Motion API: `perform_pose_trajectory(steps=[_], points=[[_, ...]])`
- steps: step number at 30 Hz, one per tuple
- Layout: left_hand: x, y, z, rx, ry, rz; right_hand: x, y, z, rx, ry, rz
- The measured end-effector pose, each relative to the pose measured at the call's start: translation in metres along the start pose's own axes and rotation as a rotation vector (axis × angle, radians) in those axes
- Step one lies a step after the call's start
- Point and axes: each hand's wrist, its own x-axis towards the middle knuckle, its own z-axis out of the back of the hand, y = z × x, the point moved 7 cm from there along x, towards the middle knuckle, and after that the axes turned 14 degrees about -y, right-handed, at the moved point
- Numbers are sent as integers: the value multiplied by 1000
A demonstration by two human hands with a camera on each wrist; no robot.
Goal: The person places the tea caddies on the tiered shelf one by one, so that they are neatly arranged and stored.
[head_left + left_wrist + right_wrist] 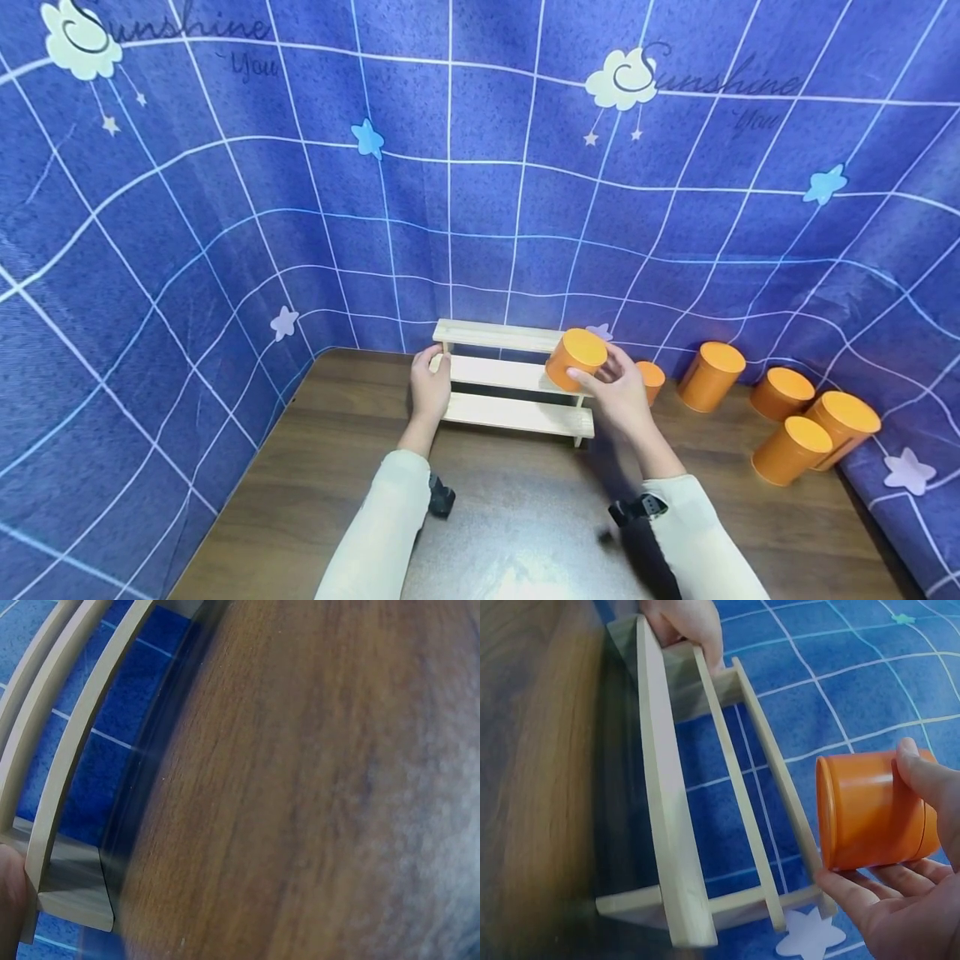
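Note:
A small three-tier wooden display rack (517, 414) stands on the table against the curtain. My left hand (431, 392) grips its left end, thumb in front and fingers behind; the right wrist view also shows this hand (686, 626) at the rack's far end. In the left wrist view only a bit of the thumb shows beside the rack (75, 757). With thumb and fingers around its sides, my right hand (622, 392) holds an orange cylindrical canister (576, 358) over the right end of the upper tiers. The canister (874, 810) overlaps no tier in the right wrist view.
Several more orange canisters of differing heights are on the table's right side, including a tall one (711, 377) and a short one (782, 393). Another canister (651, 380) is partly hidden behind my right hand. A blue patterned curtain (480, 200) hangs along the brown table's (337, 483) back.

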Motion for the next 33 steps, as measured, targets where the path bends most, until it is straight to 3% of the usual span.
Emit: perform_pose_trajectory(steps=[6,12,22,33], points=[[0,1,0,17,4,-3,4,4,-15,50,19,23],[0,1,0,20,0,-9,5,7,-29,12,57,17],[0,-2,-2,30,-12,-25,9,15,-43,-85,85,114],[0,-2,1,26,-11,-13,12,13,-54,-136,70,95]])
